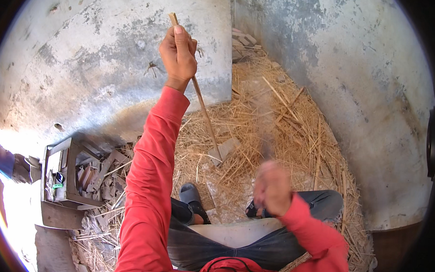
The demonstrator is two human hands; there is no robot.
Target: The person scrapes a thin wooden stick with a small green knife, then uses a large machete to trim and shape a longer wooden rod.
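Observation:
My left hand is raised high and closed around a long, thin wooden stick, thumb along its upper end. The stick slants down to the right. Its lower end meets the ground beside a pale grey block, which lies among straw and splinters. My right hand is over my knee area, smeared by motion, its fingers curled. A faint long streak rises from it, seemingly a tool in fast movement; its kind cannot be made out.
Straw and split sticks cover the floor between two worn walls. A wooden frame stand with small items stands at the left by rubble. Bricks lie in the far corner. Part of another person shows at the left edge.

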